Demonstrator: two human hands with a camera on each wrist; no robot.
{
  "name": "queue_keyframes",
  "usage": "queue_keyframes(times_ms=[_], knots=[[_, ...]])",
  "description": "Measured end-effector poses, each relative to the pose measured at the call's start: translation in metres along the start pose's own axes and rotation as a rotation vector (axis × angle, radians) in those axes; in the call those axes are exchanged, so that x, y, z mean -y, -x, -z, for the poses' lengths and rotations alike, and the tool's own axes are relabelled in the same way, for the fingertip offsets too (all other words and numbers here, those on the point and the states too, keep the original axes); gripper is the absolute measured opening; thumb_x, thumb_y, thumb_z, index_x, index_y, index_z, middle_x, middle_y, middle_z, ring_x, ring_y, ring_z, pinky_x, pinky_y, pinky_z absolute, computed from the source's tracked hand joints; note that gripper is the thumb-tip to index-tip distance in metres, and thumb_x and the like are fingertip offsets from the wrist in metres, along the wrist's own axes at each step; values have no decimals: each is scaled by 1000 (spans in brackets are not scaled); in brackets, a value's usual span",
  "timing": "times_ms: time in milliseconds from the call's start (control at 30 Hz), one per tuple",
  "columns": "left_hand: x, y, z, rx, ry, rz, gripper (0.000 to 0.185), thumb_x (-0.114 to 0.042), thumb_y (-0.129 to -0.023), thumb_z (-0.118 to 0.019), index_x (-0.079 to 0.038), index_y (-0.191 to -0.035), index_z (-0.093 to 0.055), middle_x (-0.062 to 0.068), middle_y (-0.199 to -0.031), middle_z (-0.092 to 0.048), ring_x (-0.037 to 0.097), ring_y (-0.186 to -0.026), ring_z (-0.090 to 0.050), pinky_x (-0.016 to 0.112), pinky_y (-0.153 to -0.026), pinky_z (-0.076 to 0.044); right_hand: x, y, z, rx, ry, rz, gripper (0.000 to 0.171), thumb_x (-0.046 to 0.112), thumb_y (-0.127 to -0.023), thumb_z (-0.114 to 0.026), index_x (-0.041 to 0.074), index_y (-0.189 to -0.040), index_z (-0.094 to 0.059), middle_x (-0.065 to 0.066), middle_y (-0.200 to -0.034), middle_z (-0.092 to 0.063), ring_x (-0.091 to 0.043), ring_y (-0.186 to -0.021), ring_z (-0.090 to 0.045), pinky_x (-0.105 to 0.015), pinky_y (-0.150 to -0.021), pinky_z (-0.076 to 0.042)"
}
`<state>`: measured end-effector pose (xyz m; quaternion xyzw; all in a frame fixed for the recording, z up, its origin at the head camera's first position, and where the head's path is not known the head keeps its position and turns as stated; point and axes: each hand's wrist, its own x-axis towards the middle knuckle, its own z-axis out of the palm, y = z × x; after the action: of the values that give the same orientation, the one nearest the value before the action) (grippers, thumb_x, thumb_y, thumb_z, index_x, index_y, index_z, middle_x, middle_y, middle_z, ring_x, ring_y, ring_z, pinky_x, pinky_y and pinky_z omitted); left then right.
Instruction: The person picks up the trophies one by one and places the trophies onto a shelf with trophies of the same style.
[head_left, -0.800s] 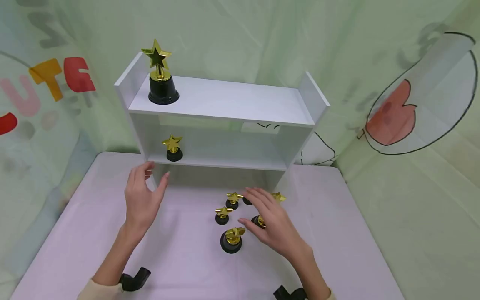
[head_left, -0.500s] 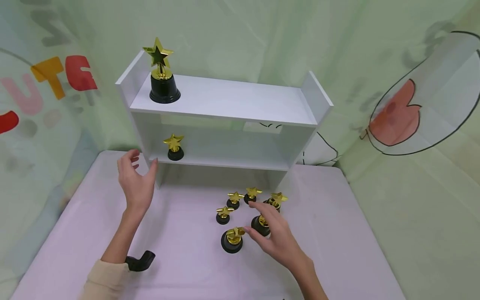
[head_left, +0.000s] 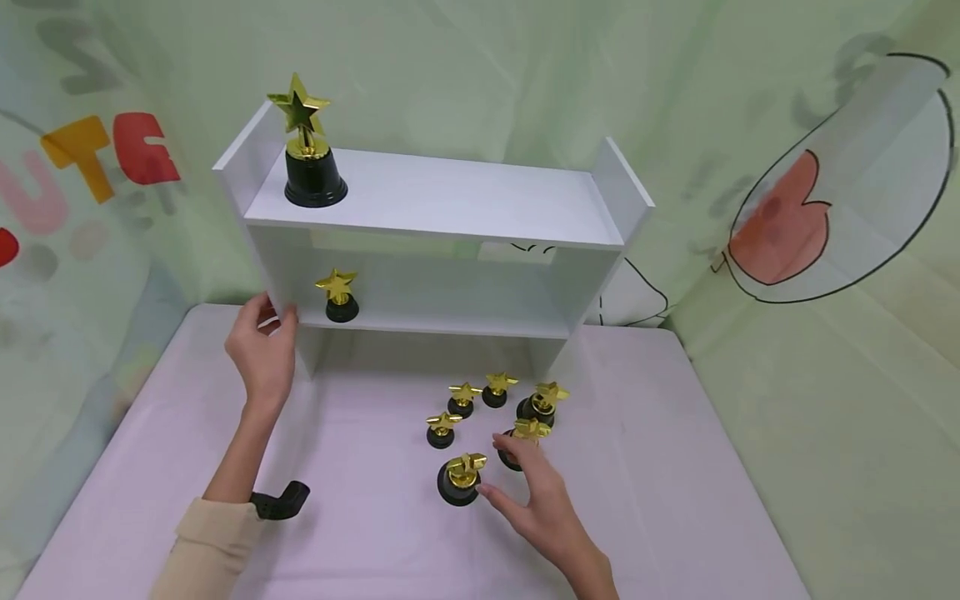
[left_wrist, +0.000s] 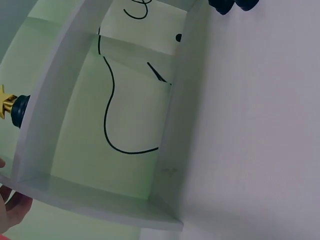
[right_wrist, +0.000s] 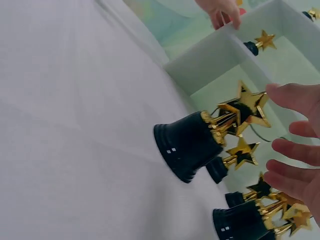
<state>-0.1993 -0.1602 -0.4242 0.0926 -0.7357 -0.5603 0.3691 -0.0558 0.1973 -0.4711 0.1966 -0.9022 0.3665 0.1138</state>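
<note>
1. One pale cloth (head_left: 360, 500) carries a white shelf (head_left: 450, 193) on its far side.
2. Our left hand (head_left: 264, 348) grips its left edge; our right hand (head_left: 543, 510), fingers apart from thumb, holds nothing.
3. The nearest trophy (head_left: 459, 481) stands upright just left of that hand; we judge a hasty nudge could tip it.
4. The right wrist view shows us its star (right_wrist: 247, 106) plainly; the head view foreshortens it.

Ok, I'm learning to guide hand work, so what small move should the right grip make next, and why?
Probably ease the right grip leftward and close it on the frontmost gold-star trophy: it is spread open right beside that upright trophy and holds nothing, while the left grip holds the side of the white shelf unit.
</note>
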Motion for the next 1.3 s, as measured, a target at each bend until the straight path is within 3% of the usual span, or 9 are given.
queue_keyframes(times_ms=[300,667,933,1300], knots=[[4,-1,0,-1,-2,-1,25,-6,-95,-69,1,-119,-74,17,-109,-74,-1,-88,-60,9,-78,-50,-20,6,-31,47,-101,-94,64,10,-77,-90,3,-134,-60,-14,-129,-67,-26,-118,-65,-38,-98,-58],[9,1,-1,-6,5,2,23,-5,-93,-71,0,-114,-76,17,-106,-75,0,-85,-60,7,-75,-49,-32,11,-53,7,-101,28,64,8,-70,-93,4,-127,-63,-8,-123,-71,-20,-110,-70,-31,-96,-58],[7,-2,0,12,-13,-7,25,-4,-94,-70,2,-117,-74,17,-111,-76,0,-89,-63,7,-79,-50,-30,7,-56,53,-138,-61,56,8,-76,-90,12,-125,-64,0,-122,-71,-14,-106,-69,-31,-93,-59],[7,-5,0,40,-42,42,27,-5,-94,-69,2,-120,-72,18,-111,-73,-6,-88,-60,8,-81,-51,-34,7,-59,-45,-87,86,50,8,-71,-93,9,-114,-67,-2,-112,-73,-14,-100,-72,-30,-86,-61]])
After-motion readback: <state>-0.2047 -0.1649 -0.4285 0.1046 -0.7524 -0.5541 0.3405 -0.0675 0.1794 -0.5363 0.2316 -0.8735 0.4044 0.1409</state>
